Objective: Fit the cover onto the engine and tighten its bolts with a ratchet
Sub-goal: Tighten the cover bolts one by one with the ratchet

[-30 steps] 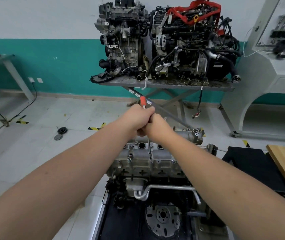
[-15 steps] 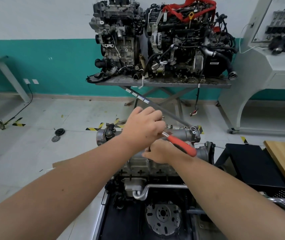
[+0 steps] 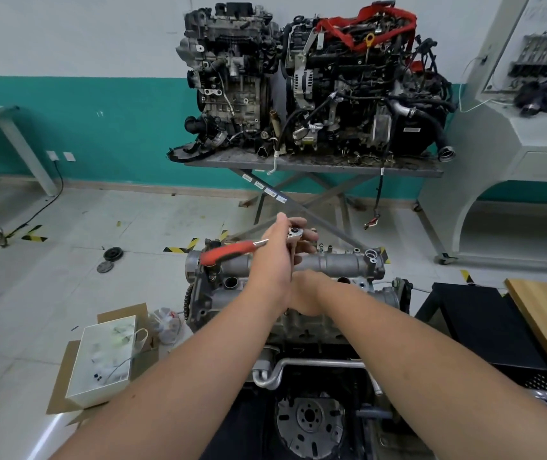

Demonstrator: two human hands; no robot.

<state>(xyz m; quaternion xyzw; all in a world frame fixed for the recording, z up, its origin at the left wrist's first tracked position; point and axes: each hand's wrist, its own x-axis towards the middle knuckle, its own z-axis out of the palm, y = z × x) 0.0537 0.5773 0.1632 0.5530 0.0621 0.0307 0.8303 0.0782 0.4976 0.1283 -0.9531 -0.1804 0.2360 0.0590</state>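
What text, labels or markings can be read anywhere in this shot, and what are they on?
No text can be read.
Stickers on the stand's diagonal brace: too small.
White label on the black housing of the right-hand engine: blurred.
Wall panel with parts: print above it too faint.
White box on the floor: marks blurred.
Ratchet: no marking legible on its red grip.
Yellow-black floor tape: hazard stripes, no words.

3 engines (image 3: 285,293), 1 ratchet (image 3: 229,252), 2 hands (image 3: 273,260)

Head cam, fwd-down, prob. close over engine (image 3: 298,313)
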